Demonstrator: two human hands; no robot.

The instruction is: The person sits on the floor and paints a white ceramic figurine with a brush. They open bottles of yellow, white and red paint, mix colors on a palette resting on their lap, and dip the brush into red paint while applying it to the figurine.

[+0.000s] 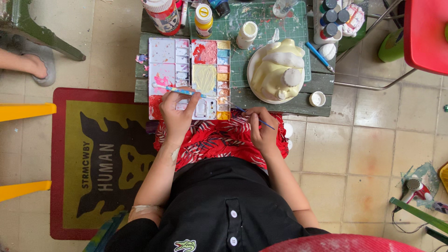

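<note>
My left hand [178, 112] rests on the near edge of a white paint palette [164, 60] and holds a light blue paintbrush [179, 91] lying across it. My right hand [261, 125] pinches a thin blue brush [254, 116] whose tip points toward the palette's yellow wells [223, 93]. A cream plaster figurine [278, 70] sits on a round white base at the right of the small wooden table [280, 103].
Paint bottles [203, 19] and a white jar [246, 35] stand on a green cutting mat [261, 28]. A white lid [317, 98] and another blue brush [319, 56] lie at the table's right. A red chair [425, 32], yellow bars [25, 111] and a printed rug [100, 158] surround me.
</note>
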